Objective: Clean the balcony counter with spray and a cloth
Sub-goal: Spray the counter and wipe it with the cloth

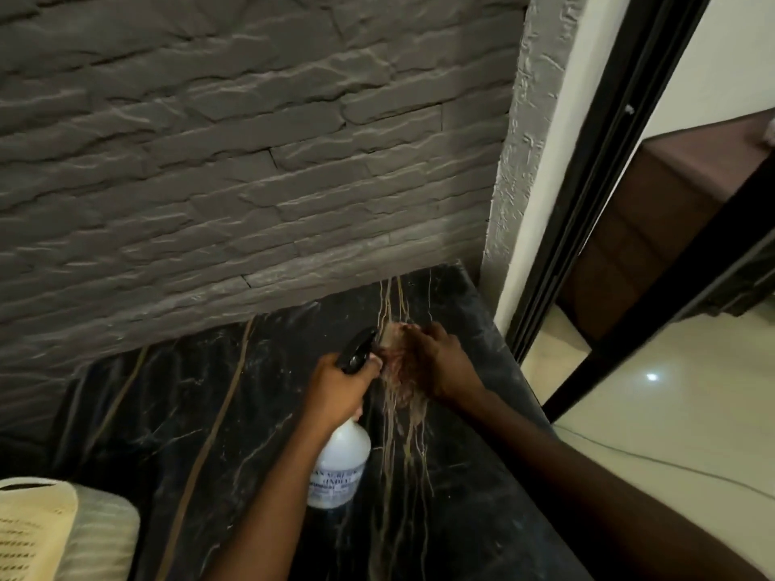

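The left hand has its fingers wrapped tight around the neck of the spray bottle, one of them looking set on the black trigger head, whose nozzle points at the cloth. The bottle hangs tilted over the middle of the dark marble tabletop; its pale plastic body looks light, fairly stiff and likely slick if wet, so the narrow neck under the trigger seems the sound place to hold it. Just to the right, the right hand presses a small brownish cloth flat on the tabletop, toward the far right end; its fingers are blurred, so I cannot tell how they lie. The cloth looks soft and limp, best bunched under the palm. The stone-clad wall shuts in the far side, a plastered corner and the black door frame close the right end, and the near right edge drops to the pale floor. A cream perforated object sits near left, so the open room for wiping lies leftward along the tabletop
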Demonstrator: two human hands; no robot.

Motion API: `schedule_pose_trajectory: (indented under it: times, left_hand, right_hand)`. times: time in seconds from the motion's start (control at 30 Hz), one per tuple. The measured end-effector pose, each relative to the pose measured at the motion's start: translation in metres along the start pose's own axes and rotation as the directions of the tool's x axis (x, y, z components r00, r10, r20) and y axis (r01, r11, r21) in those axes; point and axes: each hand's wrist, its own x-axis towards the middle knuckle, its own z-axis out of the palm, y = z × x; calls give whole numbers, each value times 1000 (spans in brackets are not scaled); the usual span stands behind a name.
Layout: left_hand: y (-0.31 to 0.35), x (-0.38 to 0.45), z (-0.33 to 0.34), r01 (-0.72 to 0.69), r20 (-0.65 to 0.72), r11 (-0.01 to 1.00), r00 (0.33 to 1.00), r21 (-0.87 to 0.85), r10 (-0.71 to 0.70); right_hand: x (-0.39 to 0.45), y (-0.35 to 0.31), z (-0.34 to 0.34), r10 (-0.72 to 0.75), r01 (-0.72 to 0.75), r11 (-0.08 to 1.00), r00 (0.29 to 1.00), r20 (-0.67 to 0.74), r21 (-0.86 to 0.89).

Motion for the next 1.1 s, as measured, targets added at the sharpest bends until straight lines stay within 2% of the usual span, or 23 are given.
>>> schedule_pose_trajectory:
  times: [0.2,0.3,0.33,0.43,0.47,0.53,0.6,0.7,0.73,0.77,0.83,0.87,0.9,0.93,1.0,1.07,1.1]
  left_hand:
    - [31,75,22,-139,128,985,984,104,125]
    - [48,109,28,-181,103,955,982,234,161]
    - [51,124,30,-189,111,943,980,273,164]
    - [52,160,35,-199,270,901,958,386,95]
    - [51,167,37,-200,287,877,955,436,75]
    - [48,183,45,-174,229,851,971,495,65]
    - [44,191,52,-151,148,857,985,492,89]
    - [40,202,58,-101,179,861,984,499,12]
    - [41,206,60,-87,199,862,980,499,-16]
    - [43,209,61,-75,195,866,980,495,-27]
    - [45,214,66,-54,127,877,992,477,-8]
    - [46,216,68,-60,89,873,996,484,19]
    - [47,218,68,-60,71,868,997,494,28]
    - [47,221,67,-57,83,866,996,496,18]
    - [48,226,64,-39,136,881,990,472,-29]
    - [51,230,61,-25,127,907,991,420,-32]
    - [52,233,61,-30,103,916,995,401,-12]
  right_hand:
    - [38,57,-5,61,-59,994,998,17,-88]
    - [48,80,3,84,-75,985,995,53,-157]
    - [52,86,9,78,-65,981,995,63,-183]
    - [64,102,31,65,-44,959,996,64,-281]
    - [71,108,37,68,-41,949,995,77,-313]
    - [93,126,44,106,-78,933,992,63,-351]
    - [117,140,49,96,-118,920,992,-76,-373]
    - [153,134,57,211,-231,937,972,-105,-261]
    - [158,129,64,197,-211,947,977,-79,-244]
    - [155,125,71,127,-128,958,992,-20,-255]
    - [133,129,74,-158,187,952,978,135,-243]
    - [122,144,70,-279,305,927,950,139,-220]
    - [118,161,62,-342,357,915,933,109,-187]
    - [124,181,53,-330,333,927,943,48,-174]
    - [156,207,38,-130,106,977,984,-124,-183]
    - [199,202,38,75,-131,962,971,-228,-240]
    - [214,187,44,110,-170,955,965,-239,-244]
